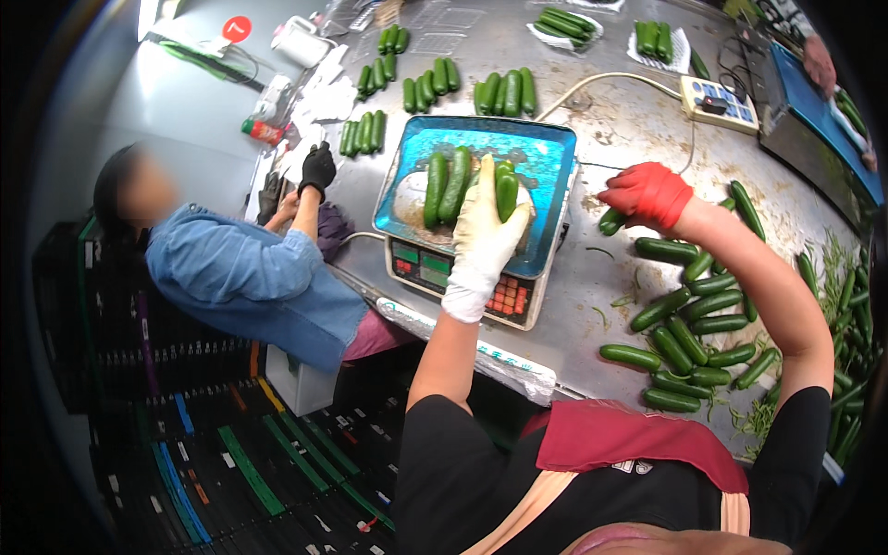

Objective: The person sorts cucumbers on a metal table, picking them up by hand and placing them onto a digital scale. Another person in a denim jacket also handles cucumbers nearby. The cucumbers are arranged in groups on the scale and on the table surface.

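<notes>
My left hand (489, 218), in a cream-white glove, reaches over the blue pan (548, 139) of a digital weighing scale. Its index finger and thumb lie against a short green cucumber (507, 196); whether they grip it is unclear. Left of that hand, two longer cucumbers (446, 186) rest side by side in the pan. Right of the scale, my right hand (649, 194) wears a red glove and is closed around a cucumber (611, 220), whose end sticks out below the fingers. Beneath my right forearm, loose cucumbers (694, 326) lie scattered on the metal table (555, 357).
Grouped cucumbers (510, 91) lie behind the scale, some on white trays (683, 52). A power strip (718, 104) trails a cable across the table. At left stands a co-worker in a denim jacket (236, 257) and black gloves. Another person's hand (820, 66) is over a machine at far right.
</notes>
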`<action>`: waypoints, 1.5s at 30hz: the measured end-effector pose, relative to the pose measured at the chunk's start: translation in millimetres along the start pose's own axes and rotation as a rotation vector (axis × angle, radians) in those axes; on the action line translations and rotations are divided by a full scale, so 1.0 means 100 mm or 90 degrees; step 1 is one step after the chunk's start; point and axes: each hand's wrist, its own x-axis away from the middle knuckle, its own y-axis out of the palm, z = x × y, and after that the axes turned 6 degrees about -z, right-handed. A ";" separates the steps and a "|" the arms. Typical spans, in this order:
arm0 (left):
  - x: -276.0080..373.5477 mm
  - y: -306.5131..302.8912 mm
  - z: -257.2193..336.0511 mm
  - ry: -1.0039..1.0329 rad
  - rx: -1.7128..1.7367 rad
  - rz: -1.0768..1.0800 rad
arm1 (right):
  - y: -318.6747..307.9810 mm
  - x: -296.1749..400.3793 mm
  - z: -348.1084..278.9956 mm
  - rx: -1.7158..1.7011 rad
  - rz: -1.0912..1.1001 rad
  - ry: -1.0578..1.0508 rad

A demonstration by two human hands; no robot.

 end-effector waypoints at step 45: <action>1.19 0.39 0.61 0.258 0.426 -0.020 | 0.83 1.52 -1.44 -0.755 0.450 0.544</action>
